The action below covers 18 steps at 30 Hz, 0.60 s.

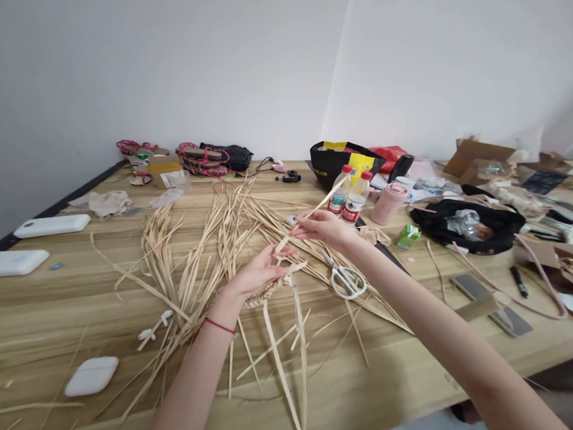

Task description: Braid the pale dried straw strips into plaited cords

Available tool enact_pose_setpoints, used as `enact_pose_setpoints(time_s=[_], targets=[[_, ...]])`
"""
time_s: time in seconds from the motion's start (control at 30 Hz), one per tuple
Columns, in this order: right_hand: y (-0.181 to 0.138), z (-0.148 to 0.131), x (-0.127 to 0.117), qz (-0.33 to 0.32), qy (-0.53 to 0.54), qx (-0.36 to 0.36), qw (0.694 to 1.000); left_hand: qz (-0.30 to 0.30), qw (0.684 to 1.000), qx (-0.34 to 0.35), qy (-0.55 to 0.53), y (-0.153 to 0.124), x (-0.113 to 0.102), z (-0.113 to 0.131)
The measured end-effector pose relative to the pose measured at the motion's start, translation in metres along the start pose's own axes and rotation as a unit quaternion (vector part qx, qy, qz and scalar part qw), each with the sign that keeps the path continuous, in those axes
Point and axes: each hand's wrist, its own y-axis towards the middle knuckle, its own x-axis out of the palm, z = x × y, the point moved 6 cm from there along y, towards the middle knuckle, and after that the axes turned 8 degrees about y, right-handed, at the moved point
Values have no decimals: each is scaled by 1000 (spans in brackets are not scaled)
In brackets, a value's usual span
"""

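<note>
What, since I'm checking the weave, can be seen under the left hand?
Part of a braided piece shows beneath the left hand, with pale strips extending toward the wearer. Whatever the palm itself covers cannot be seen, including the braid's full extent.

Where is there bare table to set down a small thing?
The table has one free patch at left, between the nearer white slab and the white case, and another near the front edge, between the straw strips and the right forearm. It is crowded in the middle with strips, and at right around the black bag and cardboard box.
</note>
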Motion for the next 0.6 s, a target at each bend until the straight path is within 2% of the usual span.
enact_pose_setpoints(time_s=[0.13, 0.3, 0.5, 0.6], targets=[[-5, 0, 6, -20, 39, -3, 999, 17, 1000, 9, -12, 2, -2, -4], [-13, -2, 14, -54, 58, -12, 997, 18, 1000, -7, 24, 2, -3, -2], [-31, -41, 10, -46, 31, -129, 990, 6, 999, -17, 46, 1, -2, 1], [-38, -56, 9, -42, 30, -143, 988, 17, 999, -17, 37, 2, -2, 2]])
